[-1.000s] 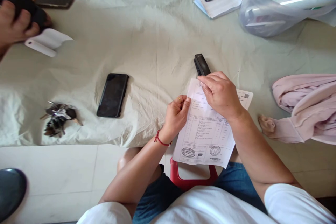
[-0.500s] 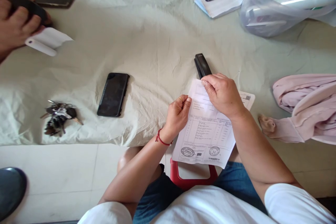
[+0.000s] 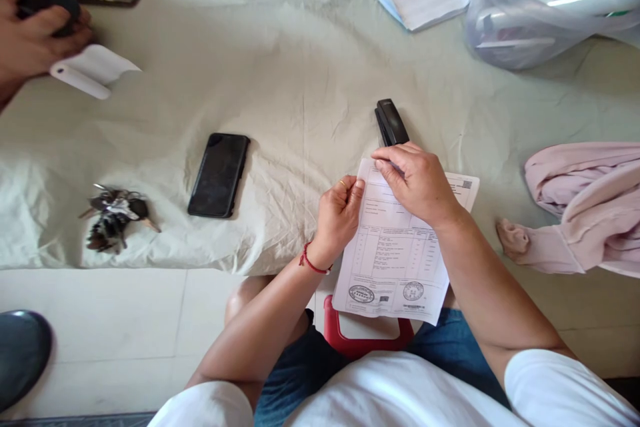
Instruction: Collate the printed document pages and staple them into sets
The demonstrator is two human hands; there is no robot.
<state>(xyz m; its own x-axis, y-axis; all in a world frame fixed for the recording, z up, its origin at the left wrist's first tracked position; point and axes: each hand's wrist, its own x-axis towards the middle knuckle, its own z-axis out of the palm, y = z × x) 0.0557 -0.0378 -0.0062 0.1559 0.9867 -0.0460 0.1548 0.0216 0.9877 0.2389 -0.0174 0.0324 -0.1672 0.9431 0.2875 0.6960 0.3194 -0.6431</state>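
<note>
A printed paper sheet (image 3: 395,250) with a table and two round stamps hangs over the table's front edge above my lap. My left hand (image 3: 340,217) pinches its left edge near the top, thumb on the front. Across the top, my right hand (image 3: 420,183) is closed on the sheet's upper edge, its fingers partly hidden. A black stapler (image 3: 391,121) lies just beyond my right hand, its near end covered by that hand. Whether there is more than one sheet I cannot tell.
Left on the cloth-covered table (image 3: 280,73) lie a phone (image 3: 219,175) and keys (image 3: 119,213). A co-worker's hands (image 3: 37,33) hold a dark object beside a paper roll (image 3: 83,73). Notepaper (image 3: 425,3), a plastic bag (image 3: 520,27) and pink cloth (image 3: 590,213) lie rightward.
My right hand has shifted slightly left along the sheet's top edge, and the sheet's lower end has swung a little to the right. The view has moved slightly.
</note>
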